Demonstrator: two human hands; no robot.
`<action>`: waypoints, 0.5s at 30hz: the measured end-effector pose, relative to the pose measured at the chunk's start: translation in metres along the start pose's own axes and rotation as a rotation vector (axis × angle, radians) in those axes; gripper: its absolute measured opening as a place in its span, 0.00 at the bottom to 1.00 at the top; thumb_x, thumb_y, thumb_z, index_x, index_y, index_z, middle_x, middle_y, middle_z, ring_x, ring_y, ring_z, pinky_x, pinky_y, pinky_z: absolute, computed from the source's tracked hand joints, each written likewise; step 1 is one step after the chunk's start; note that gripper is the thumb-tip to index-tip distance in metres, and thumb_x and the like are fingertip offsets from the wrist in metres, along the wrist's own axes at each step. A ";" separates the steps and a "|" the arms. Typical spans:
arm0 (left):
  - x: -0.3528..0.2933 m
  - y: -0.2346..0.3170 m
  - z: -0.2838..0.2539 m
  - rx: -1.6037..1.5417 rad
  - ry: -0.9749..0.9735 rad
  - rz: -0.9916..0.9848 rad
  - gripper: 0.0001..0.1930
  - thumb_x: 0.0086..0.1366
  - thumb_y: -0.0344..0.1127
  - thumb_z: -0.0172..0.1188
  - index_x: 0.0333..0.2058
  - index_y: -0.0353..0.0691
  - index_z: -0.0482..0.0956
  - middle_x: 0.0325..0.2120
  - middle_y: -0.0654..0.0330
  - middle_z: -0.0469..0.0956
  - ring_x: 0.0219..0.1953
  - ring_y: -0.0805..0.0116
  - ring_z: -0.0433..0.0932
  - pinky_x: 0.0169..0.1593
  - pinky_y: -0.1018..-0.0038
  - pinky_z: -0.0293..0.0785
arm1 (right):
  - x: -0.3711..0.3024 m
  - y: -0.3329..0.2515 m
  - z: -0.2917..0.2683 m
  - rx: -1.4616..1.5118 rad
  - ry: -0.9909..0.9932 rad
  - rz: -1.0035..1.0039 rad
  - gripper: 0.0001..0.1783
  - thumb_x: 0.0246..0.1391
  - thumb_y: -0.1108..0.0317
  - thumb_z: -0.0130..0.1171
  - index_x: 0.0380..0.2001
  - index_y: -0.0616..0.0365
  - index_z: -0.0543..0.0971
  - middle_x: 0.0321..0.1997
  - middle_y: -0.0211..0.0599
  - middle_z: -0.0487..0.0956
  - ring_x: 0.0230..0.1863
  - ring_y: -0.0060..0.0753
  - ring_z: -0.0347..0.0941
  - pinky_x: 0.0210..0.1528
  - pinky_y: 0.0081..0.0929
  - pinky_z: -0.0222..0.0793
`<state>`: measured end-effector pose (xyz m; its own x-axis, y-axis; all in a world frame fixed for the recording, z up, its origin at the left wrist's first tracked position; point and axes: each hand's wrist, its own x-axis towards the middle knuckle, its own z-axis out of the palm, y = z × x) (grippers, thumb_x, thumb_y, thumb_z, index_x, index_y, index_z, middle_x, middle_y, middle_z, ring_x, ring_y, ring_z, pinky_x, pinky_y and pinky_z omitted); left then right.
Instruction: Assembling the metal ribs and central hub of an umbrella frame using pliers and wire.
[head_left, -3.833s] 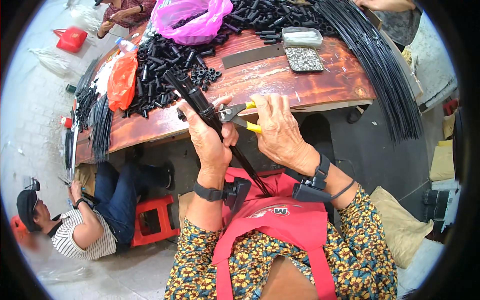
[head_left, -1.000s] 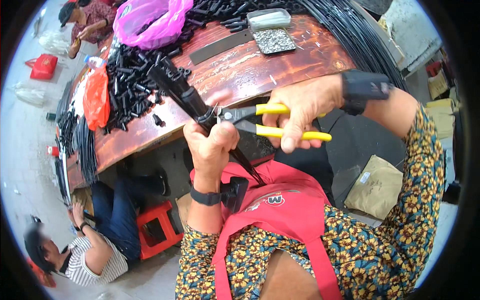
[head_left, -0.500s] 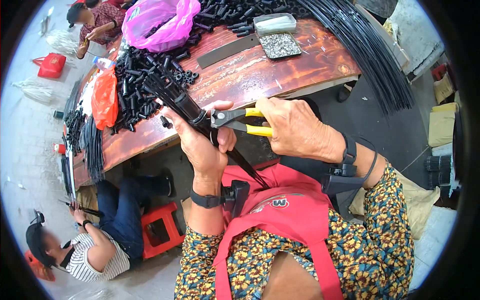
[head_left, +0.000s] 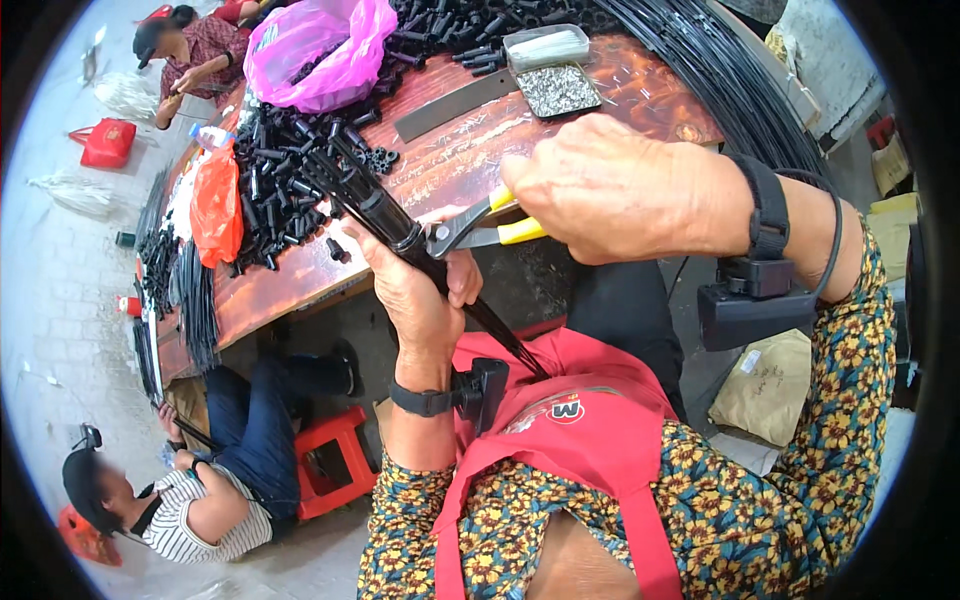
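Note:
My left hand [head_left: 412, 300] is closed round a bundle of thin black rods [head_left: 385, 212] gathered at a dark hub. The bundle slants from over the table edge down to my red apron [head_left: 600, 385]. My right hand [head_left: 635, 190] grips yellow-handled pliers [head_left: 521, 231], whose handles are spread. The head of the pliers sits against the side of the hub, close to my left fingers; what its jaws bite on is too small to make out.
On the wooden table [head_left: 450, 160] lie heaps of black plastic parts [head_left: 290, 165], a pink bag [head_left: 330, 85], an orange bag [head_left: 215, 205], a flat metal bar [head_left: 455, 105] and a tray of small silvery pieces [head_left: 558, 92]. Long black rods [head_left: 730, 90] overhang the right. Two co-workers sit left, one beside a red stool [head_left: 335, 465].
My right hand has turned over and lifted, its elbow swinging outward to the right, with the pliers rotating at the hub. My left hand and the bundle have shifted only slightly.

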<state>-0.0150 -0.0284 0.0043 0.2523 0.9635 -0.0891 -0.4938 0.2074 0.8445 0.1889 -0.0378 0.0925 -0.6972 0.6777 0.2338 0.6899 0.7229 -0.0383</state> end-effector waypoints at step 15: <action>0.005 0.008 -0.005 0.056 0.016 0.037 0.50 0.62 0.76 0.23 0.49 0.31 0.74 0.05 0.67 0.57 0.06 0.75 0.52 0.12 0.77 0.49 | 0.002 0.003 0.053 -0.019 0.120 0.133 0.10 0.41 0.69 0.59 0.27 0.62 0.73 0.19 0.46 0.76 0.25 0.45 0.77 0.29 0.36 0.71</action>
<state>-0.0220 -0.0209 0.0081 0.2212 0.9730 -0.0652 -0.4548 0.1621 0.8757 0.1794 -0.0271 0.0410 -0.5721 0.7456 0.3418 0.7789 0.6244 -0.0584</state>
